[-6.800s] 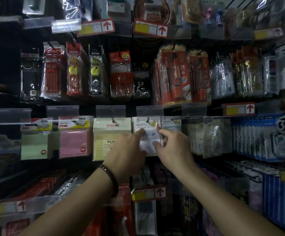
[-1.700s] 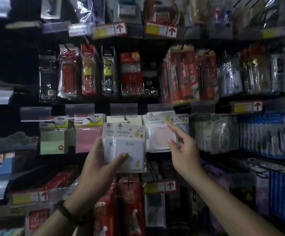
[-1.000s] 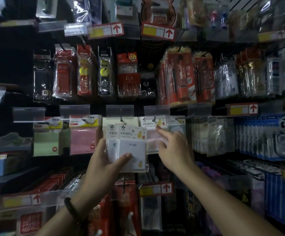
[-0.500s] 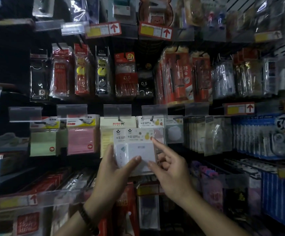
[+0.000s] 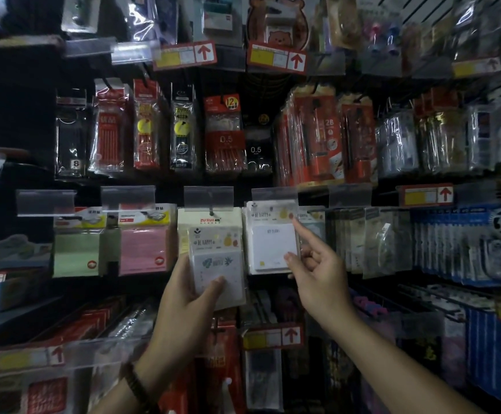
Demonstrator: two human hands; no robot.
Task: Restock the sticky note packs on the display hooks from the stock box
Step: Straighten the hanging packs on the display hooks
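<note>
The held pack [image 5: 213,252] hides most of the cream pack [image 5: 207,218]; price label [image 5: 183,53] print blurs unreadably.

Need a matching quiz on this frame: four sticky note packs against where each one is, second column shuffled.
1 green sticky note pack
2 pink sticky note pack
3 leaf-print BE HAPPY pack
4 MY PLANS pack

A gripped by left hand, in front of the row
B leftmost of the hanging note packs
C up in the hook row, pinched by right hand
D hangs just left of the cream pack

Pairs: 1-B, 2-D, 3-A, 4-C
</note>
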